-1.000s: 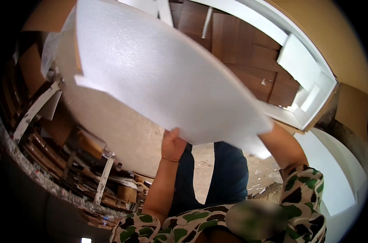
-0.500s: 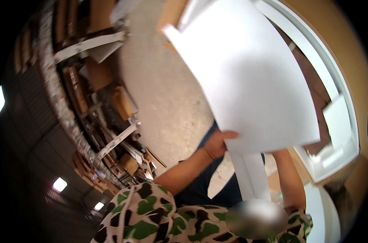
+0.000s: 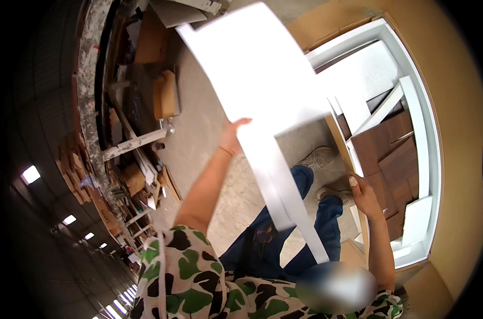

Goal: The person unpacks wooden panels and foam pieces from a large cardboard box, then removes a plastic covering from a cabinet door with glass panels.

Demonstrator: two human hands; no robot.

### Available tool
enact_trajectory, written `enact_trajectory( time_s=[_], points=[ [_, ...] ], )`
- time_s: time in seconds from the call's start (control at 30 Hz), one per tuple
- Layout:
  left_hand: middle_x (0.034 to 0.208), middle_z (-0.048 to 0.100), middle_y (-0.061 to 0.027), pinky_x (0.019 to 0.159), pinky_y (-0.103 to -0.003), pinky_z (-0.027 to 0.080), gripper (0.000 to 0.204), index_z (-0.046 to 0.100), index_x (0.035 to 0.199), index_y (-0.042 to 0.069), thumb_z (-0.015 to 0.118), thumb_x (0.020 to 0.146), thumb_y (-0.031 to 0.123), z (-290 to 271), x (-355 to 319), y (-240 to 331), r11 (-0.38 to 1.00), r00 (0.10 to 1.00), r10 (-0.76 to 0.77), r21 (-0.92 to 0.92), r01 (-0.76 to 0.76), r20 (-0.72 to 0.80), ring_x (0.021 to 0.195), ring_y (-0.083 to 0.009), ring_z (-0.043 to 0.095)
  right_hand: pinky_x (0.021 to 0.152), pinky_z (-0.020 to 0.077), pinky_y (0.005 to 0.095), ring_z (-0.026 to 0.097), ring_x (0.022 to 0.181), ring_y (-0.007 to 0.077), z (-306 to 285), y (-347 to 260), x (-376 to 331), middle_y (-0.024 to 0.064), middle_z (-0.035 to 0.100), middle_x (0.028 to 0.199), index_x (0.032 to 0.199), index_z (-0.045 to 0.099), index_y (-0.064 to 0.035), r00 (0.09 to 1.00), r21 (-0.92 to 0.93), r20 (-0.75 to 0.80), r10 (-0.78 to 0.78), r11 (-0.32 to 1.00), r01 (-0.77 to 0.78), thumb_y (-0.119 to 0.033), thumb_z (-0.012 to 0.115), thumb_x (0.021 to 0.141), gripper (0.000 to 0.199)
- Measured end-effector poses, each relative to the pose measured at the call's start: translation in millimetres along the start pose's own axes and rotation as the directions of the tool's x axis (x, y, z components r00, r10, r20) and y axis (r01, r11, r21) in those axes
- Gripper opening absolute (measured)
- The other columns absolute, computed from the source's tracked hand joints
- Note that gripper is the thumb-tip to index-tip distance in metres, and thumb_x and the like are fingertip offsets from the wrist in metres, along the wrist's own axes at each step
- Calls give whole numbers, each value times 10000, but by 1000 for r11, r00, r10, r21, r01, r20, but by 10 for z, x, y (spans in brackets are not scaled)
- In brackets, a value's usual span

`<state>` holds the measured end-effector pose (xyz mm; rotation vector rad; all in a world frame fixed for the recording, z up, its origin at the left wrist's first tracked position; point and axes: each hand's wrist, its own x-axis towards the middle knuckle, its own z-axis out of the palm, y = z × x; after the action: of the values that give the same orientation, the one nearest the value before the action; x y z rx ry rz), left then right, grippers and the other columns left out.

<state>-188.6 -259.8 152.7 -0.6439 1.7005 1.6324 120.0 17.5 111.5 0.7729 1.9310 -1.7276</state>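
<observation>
My left hand is raised and grips the lower edge of a large white foam sheet, which is held up tilted in front of me. A long white foam strip hangs down from the sheet across my legs. My right hand is down at the right, its fingers closed over the near wall of an open cardboard box. The box holds dark brown wooden panels framed by white foam packing.
My legs in blue trousers and pale shoes stand on a speckled concrete floor. At the left lie cardboard pieces, wooden slats and piled scrap along a low curved wall.
The foam sheet has swung from flat overhead to upright at the left. My right hand has left the sheet and gone down to the box wall. The view has turned toward the box.
</observation>
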Motion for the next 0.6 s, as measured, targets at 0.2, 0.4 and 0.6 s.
enact_trajectory(
  time_s=[0.2, 0.4, 0.6],
  points=[
    [1000, 587, -148, 768, -375, 505, 631, 462, 1112, -17, 760, 558, 36, -791, 982, 1171, 795, 899, 434, 495, -350, -61, 881, -266, 583, 712, 476, 354, 615, 808, 318, 179, 266, 124, 222, 611, 915, 1073, 576, -18, 982, -119, -96, 163, 977, -174, -218, 510, 858, 301],
    [1094, 550, -159, 791, -327, 483, 865, 367, 1274, 3, 779, 520, 105, -929, 1680, 1130, 336, 774, 633, 896, -288, 12, 926, -251, 572, 722, 479, 356, 619, 819, 327, 275, 872, 194, 227, 613, 907, 1062, 580, -12, 952, -222, -167, 256, 931, -290, -190, 524, 834, 295],
    [1180, 506, -153, 883, -330, 426, 994, 298, 1332, 18, 814, 501, 197, -1208, 2226, 913, 307, 891, 454, 938, -159, 2, 1021, -269, 530, 739, 477, 366, 614, 841, 343, -55, 746, 263, 223, 618, 907, 1053, 584, -20, 906, -210, -239, 350, 892, -400, -207, 518, 840, 291]
  ],
)
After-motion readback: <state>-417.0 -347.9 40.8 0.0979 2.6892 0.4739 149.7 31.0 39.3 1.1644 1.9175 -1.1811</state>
